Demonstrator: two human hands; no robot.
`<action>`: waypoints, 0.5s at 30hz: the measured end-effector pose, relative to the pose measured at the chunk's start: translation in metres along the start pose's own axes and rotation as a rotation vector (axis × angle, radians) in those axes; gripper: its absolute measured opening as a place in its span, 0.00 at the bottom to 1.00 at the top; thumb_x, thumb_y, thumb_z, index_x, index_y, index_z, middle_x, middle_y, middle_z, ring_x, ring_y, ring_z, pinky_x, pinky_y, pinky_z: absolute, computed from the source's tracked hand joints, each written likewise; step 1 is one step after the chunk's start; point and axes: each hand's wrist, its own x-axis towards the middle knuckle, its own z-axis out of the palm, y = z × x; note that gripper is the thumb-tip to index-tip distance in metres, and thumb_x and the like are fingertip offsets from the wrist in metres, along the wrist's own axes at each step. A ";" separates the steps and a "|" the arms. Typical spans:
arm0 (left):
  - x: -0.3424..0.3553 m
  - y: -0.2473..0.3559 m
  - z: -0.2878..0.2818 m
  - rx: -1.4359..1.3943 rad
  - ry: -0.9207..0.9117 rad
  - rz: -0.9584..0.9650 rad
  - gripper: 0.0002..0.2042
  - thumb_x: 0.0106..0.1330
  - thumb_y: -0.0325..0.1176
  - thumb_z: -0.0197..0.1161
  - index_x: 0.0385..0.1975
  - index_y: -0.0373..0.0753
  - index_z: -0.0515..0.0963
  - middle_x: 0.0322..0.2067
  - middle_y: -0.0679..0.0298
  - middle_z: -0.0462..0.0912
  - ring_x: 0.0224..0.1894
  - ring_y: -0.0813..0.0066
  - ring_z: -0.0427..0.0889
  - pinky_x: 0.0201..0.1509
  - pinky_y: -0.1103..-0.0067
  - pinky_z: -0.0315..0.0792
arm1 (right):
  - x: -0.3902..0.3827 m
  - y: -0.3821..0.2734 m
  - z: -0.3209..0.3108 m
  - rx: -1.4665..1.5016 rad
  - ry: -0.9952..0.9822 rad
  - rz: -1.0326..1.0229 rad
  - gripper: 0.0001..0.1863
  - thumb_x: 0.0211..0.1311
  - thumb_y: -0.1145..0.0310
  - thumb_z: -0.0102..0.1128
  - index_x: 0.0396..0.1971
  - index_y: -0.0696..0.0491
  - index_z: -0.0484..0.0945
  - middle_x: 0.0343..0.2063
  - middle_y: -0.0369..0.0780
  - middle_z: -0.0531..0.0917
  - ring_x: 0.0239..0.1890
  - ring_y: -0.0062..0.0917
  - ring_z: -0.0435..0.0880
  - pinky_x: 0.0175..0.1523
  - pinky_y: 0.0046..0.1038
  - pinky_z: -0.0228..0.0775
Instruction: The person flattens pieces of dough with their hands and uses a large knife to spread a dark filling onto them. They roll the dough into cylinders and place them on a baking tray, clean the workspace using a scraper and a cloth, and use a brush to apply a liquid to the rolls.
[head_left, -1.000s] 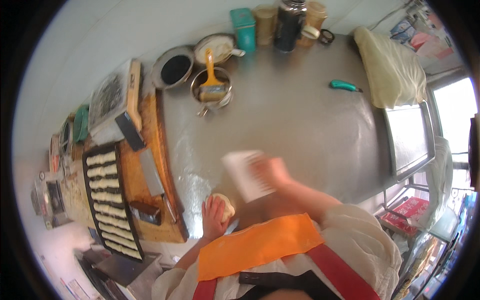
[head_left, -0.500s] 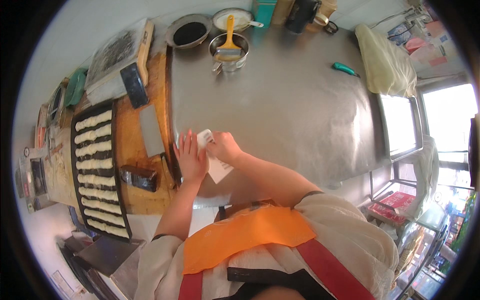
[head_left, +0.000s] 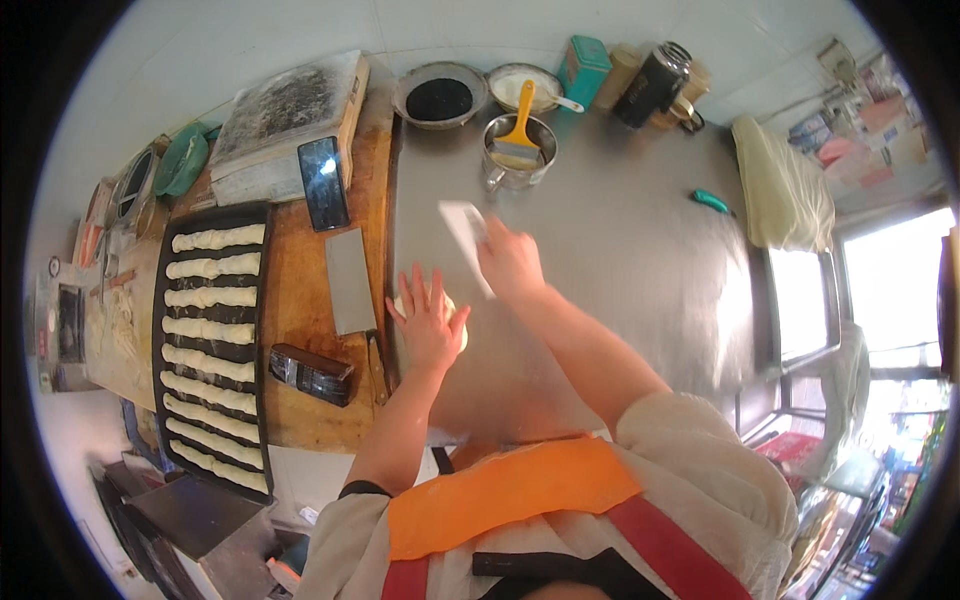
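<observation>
My left hand [head_left: 432,325] lies flat with spread fingers over a pale lump of dough [head_left: 462,336], which shows at its right side and is otherwise mostly hidden. Up and to the right, my right hand [head_left: 510,258] is closed on a white dough scraper [head_left: 462,232]. The scraper is tilted, slightly blurred and apart from the dough; I cannot tell whether it touches the metal worktop [head_left: 620,300]. Just left of my left hand, a cleaver [head_left: 348,282] rests on the wooden board [head_left: 300,420].
A black tray [head_left: 262,350] of several dough strips stands at left. Beside it lie a phone [head_left: 322,185] and a dark wrapped block [head_left: 312,374]. Toward the back are a pot [head_left: 500,178] with a yellow-handled brush [head_left: 524,108], bowls and a flask [head_left: 652,85]. A green cutter [head_left: 710,201] lies at right.
My right hand has lifted the scraper away from my left hand, up and to the right. The dough under my left hand now shows. The whole view has shifted somewhat.
</observation>
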 end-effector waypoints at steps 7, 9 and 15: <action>-0.029 -0.004 -0.029 -0.245 -0.246 0.032 0.38 0.66 0.53 0.64 0.71 0.40 0.61 0.75 0.53 0.51 0.77 0.43 0.44 0.72 0.37 0.36 | 0.126 0.022 0.017 -0.592 -0.302 -0.045 0.12 0.66 0.74 0.50 0.47 0.59 0.72 0.38 0.51 0.86 0.43 0.44 0.87 0.44 0.41 0.81; -0.044 -0.011 -0.036 -0.423 -0.262 -0.032 0.38 0.65 0.52 0.64 0.71 0.40 0.61 0.75 0.51 0.50 0.77 0.41 0.44 0.72 0.36 0.36 | 0.120 0.038 -0.026 -0.626 -0.316 0.087 0.12 0.70 0.71 0.46 0.47 0.59 0.74 0.38 0.49 0.87 0.45 0.43 0.87 0.42 0.39 0.82; -0.059 0.029 -0.021 -0.158 -0.067 -0.181 0.38 0.66 0.51 0.65 0.72 0.40 0.59 0.75 0.45 0.47 0.76 0.32 0.42 0.70 0.35 0.42 | 0.123 0.156 -0.074 -0.700 -0.074 0.342 0.14 0.69 0.64 0.48 0.45 0.56 0.78 0.38 0.49 0.87 0.45 0.44 0.87 0.49 0.40 0.80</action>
